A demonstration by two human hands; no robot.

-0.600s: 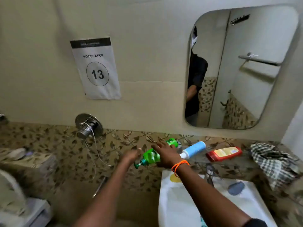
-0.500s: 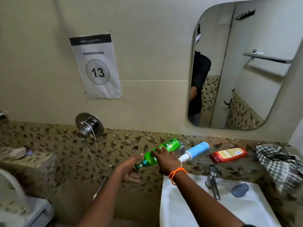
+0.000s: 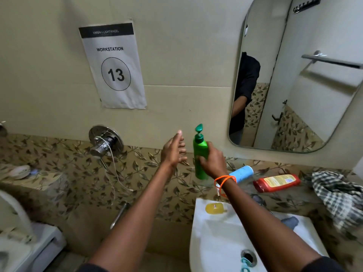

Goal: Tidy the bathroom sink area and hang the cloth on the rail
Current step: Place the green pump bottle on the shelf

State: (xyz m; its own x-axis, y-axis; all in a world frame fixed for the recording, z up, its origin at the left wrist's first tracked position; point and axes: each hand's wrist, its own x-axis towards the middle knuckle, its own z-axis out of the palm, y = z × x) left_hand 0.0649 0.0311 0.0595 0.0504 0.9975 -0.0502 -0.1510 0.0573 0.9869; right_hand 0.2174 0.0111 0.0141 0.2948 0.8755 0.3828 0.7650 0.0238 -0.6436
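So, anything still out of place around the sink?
Yes. The blue bottle and red bottle lie on their sides on the ledge, and the checked cloth sits crumpled at its right end, not hung. The green bottle is upright in the right hand.

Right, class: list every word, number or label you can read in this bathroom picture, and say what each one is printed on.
"WORKSTATION" and "13" inside a circle: on the paper sign taped to the wall.
Dark header strip of that sign: small pale lettering, too blurred to read with certainty.
Red bottle lying on the ledge: yellow label, print too small to read.
Yellow item on the sink rim: small red label, unreadable.
Green pump bottle in the right hand: no text visible.
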